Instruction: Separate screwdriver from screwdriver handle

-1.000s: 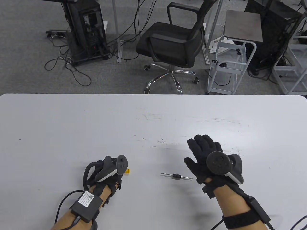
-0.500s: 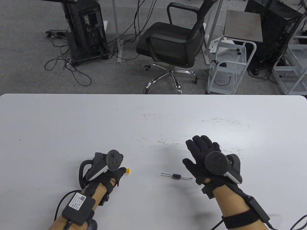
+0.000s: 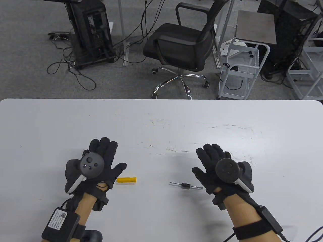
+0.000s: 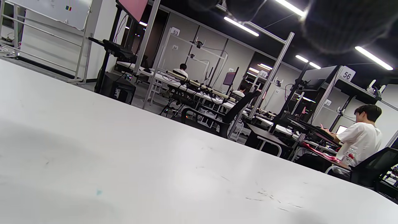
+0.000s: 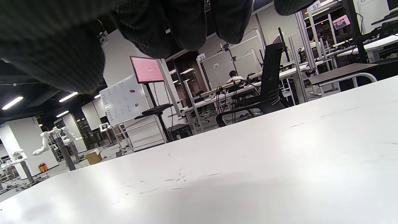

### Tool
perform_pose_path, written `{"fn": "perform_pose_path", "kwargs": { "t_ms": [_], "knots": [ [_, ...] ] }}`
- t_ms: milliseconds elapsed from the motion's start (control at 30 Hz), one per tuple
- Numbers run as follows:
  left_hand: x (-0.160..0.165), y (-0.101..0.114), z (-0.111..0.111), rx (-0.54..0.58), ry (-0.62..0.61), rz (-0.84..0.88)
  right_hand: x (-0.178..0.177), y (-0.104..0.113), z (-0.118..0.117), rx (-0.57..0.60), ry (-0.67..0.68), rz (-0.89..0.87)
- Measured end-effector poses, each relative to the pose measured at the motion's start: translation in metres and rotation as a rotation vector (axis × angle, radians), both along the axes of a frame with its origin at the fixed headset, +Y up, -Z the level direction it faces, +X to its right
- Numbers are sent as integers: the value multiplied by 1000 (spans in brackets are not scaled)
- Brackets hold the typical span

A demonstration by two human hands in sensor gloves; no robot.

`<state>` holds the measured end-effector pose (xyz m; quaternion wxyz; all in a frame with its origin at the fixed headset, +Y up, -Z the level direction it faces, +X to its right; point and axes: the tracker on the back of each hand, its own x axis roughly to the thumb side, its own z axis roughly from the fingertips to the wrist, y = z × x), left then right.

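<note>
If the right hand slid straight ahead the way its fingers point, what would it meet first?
Nothing, as far as the table view shows. The right hand points toward the far edge of the table, slightly left, over bare scuffed surface. The screwdriver shaft lies left of its wrist, off that line.

We find the table [image 3: 50,126] smooth, matt white, scuffed with dark scratches near its middle. The handle [image 3: 126,179] looks like yellow plastic. The shaft [image 3: 186,186] shows thin bright metal with a dark collar. Both gloves [image 3: 101,161] are black knitted cloth, visibly textured in the right wrist view.
</note>
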<state>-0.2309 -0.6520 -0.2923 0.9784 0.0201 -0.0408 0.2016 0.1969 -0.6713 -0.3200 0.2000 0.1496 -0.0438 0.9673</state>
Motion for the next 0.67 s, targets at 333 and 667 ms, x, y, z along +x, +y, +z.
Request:
{"fn": "perform_pose_path", "kwargs": {
  "t_ms": [333, 667],
  "knots": [
    [3, -3, -1, -9, -18, -22, -1, 0, 1, 2, 2, 10],
    [5, -5, -2, -19, -22, -40, -1, 0, 1, 10, 7, 0]
  ]
}}
